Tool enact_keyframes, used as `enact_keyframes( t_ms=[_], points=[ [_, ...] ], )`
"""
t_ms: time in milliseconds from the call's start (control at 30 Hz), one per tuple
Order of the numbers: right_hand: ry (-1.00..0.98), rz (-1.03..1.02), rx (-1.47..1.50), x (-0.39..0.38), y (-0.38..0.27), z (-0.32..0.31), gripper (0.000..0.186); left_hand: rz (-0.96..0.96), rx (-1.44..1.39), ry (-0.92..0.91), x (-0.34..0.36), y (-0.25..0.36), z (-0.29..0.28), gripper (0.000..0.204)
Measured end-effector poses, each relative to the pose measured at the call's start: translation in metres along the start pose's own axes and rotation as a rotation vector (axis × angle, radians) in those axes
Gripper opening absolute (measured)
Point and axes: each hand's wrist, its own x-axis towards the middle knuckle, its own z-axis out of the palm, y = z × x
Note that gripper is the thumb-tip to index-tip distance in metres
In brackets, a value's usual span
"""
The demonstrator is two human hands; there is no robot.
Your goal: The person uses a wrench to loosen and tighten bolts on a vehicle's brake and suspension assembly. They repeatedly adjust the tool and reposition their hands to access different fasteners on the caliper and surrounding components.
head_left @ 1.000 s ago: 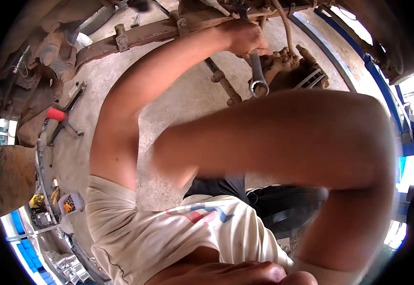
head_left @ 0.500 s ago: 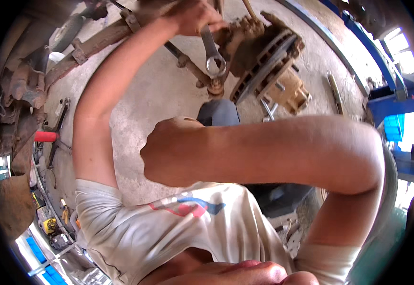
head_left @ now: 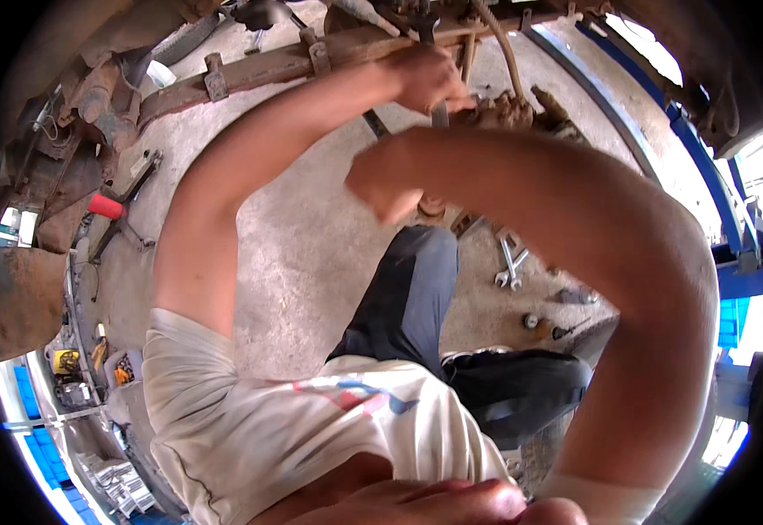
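At the top middle, my left hand [head_left: 425, 79] is closed around the shaft of a wrench [head_left: 439, 114]. The wrench's upper end rises past my fingers toward the rusty underbody, and its lower end is hidden behind my right arm. My right hand [head_left: 386, 175], smeared by motion, is curled into a fist just below and left of the wrench, with no tool sticking out of it. Whether the fist touches the wrench, I cannot tell. My right forearm covers most of the rusty hub assembly [head_left: 504, 109]; a rounded rusty joint [head_left: 431, 206] shows just under the fist.
Two crossed wrenches [head_left: 510, 267] lie on the concrete floor [head_left: 285, 262] right of my knee [head_left: 421, 254]. A rusty frame rail [head_left: 263, 70] crosses the top. On the left lies a tool with a red handle [head_left: 105, 206]. A blue lift post [head_left: 705, 166] stands at right.
My right fist has risen and moved right, close to the wrench. My left hand, still on the wrench, has shifted right and slightly down in view. The view has shifted, showing more floor and my legs.
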Motion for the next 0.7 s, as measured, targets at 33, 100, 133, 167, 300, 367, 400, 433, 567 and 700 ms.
enact_keyframes(
  t_ms=[33, 100, 133, 167, 300, 367, 400, 433, 567, 700],
  points=[
    [0.008, -0.007, -0.004, 0.005, -0.011, 0.003, 0.02, 0.008, 0.007, 0.009, 0.0, -0.001, -0.002, 0.039],
    [0.018, -0.045, -0.016, 0.025, -0.034, 0.006, 0.02, 0.033, 0.021, 0.063, -0.006, 0.002, 0.001, 0.039],
    [0.01, -0.037, -0.015, 0.026, -0.038, 0.005, 0.02, 0.043, 0.019, 0.072, -0.002, 0.004, -0.001, 0.039],
    [0.013, -0.03, -0.015, 0.026, -0.042, 0.006, 0.02, 0.051, 0.017, 0.081, 0.003, 0.006, -0.004, 0.039],
    [0.007, -0.004, -0.025, 0.012, 0.022, -0.007, 0.019, 0.015, -0.023, 0.117, -0.006, 0.003, 0.002, 0.039],
    [0.033, 0.016, -0.03, 0.024, 0.016, -0.015, 0.019, 0.045, -0.032, 0.14, 0.001, -0.001, 0.002, 0.039],
    [0.053, 0.013, -0.048, 0.036, 0.006, -0.019, 0.019, 0.024, -0.017, 0.1, 0.002, -0.003, 0.0, 0.038],
    [0.05, 0.009, -0.045, 0.044, -0.007, -0.014, 0.019, 0.013, -0.035, 0.072, 0.007, 0.002, 0.007, 0.038],
    [0.041, 0.011, -0.057, 0.036, -0.009, -0.004, 0.019, -0.001, 0.061, -0.002, -0.003, 0.005, -0.007, 0.029],
    [0.012, 0.041, -0.018, 0.023, 0.03, -0.009, 0.018, 0.013, -0.144, 0.035, 0.007, 0.001, -0.003, 0.014]
  ],
)
